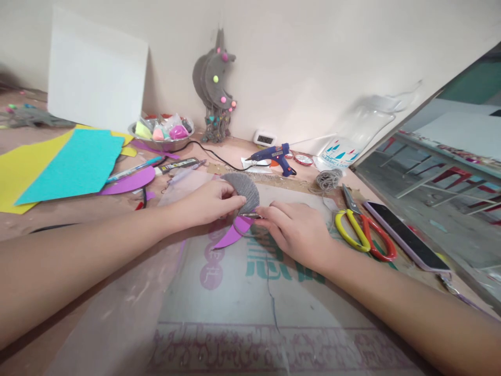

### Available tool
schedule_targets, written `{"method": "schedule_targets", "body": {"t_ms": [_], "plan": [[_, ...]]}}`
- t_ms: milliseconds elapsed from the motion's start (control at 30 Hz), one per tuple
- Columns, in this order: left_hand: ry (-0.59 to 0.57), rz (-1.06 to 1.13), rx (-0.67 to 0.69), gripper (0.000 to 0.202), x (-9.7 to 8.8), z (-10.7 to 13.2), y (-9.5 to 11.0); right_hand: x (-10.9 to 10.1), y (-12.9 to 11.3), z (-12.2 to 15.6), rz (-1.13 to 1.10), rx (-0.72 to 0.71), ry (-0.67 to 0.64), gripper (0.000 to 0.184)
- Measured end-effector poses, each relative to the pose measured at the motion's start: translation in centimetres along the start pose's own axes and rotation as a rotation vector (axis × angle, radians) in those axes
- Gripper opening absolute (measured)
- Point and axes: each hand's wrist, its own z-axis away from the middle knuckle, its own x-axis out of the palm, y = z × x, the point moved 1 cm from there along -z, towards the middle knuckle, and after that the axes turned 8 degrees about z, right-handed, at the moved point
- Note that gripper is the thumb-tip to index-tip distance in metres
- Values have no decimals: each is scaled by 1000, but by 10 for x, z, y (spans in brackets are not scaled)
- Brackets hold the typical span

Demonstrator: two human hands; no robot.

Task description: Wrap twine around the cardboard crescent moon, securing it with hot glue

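My left hand (213,202) is closed on a crescent-shaped piece (245,189) wrapped in grey yarn, holding it over a flattened cardboard sheet (250,292). Part of that piece still shows purple (235,232) below the wrapped end. My right hand (295,230) is pinched just beside it, fingers pressed on a thin strand of yarn where the grey meets the purple.
Yellow and red scissors (362,230) and a phone (405,235) lie right of my right hand. A small yarn ball (329,179) and a blue glue gun (274,155) sit behind. Teal (74,164) and yellow (23,167) foam sheets, purple offcuts (129,181) and a bowl of pompoms (164,133) are at left. A finished grey moon decoration (217,86) leans on the wall.
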Motion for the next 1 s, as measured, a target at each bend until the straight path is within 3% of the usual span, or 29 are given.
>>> {"method": "schedule_targets", "body": {"t_ms": [333, 1000], "plan": [[-2, 56, -17, 33, 0, -2, -2, 1, 6, 2, -177, 85, 26, 23], [-6, 5, -5, 32, -1, 0, 2, 4, 1, 0, -106, 69, -60, 24]]}}
